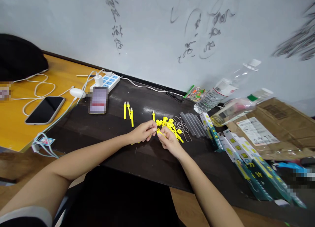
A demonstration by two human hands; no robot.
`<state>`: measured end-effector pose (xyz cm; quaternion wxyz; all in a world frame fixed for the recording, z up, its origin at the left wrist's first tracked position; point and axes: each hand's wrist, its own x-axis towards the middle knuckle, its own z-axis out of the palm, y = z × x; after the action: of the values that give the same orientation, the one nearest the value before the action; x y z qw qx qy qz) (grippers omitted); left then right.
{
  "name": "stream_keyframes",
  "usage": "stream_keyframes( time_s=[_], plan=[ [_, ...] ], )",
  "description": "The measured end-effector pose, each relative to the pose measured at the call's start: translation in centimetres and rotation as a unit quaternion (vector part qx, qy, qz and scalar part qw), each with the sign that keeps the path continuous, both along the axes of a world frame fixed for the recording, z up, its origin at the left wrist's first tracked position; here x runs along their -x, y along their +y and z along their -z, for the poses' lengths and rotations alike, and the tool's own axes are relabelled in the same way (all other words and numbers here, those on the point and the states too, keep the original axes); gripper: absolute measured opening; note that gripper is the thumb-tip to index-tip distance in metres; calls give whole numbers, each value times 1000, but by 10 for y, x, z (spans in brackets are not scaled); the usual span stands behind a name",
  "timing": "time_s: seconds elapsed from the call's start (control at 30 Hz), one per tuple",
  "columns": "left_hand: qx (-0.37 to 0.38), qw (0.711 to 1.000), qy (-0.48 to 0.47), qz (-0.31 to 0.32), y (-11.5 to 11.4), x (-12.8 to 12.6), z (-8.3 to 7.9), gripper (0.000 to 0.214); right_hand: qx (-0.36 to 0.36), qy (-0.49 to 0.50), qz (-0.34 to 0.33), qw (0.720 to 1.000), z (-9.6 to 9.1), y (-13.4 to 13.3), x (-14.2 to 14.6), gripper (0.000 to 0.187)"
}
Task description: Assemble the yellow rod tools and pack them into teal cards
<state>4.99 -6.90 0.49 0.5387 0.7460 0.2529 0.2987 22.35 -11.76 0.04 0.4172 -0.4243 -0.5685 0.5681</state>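
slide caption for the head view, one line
Right hand holds a yellow part close to the left hand, beside loose yellow pieces on a dark table.

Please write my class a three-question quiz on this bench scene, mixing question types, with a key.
1. True or false: the black-screened phone lies on the dark table.
2. What does the right hand hold? A: a bottle; B: a yellow part; C: a cable.
3. Fill in: the bent wires lie between the yellow pile and the clear ____.

Key: 1. False; the phone is on the yellow table. 2. B. 3. Tubes.
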Motion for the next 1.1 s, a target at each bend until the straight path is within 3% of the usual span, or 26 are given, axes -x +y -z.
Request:
stream_keyframes(
  time_s=[0.13,0.27,0.33,0.4,0.73,0.97,1.1],
  plan=[
    [6,1000,-1,9,-2,0,0,14,70,58,-45,995,-7,-2,-3,30],
    [-163,985,49,-17,-5,3,-9,11,190,146,-125,963,-16,-3,-9,26],
    [-239,967,80,-32,-5,4,-13,10,217,173,-135,951,-17,-3,-10,24],
    [-261,960,94,-45,-5,4,-14,11,220,193,-124,948,-16,-2,-10,24],
    [-234,967,82,-59,-6,3,-11,12,183,175,-94,963,-15,-3,-2,26],
    [-104,993,-2,-61,-7,-3,-7,12,174,172,-96,965,-11,-5,2,24],
    [-85,995,-14,-55,-7,-3,-7,13,155,193,-82,965,-12,-5,1,23]
  ],
)
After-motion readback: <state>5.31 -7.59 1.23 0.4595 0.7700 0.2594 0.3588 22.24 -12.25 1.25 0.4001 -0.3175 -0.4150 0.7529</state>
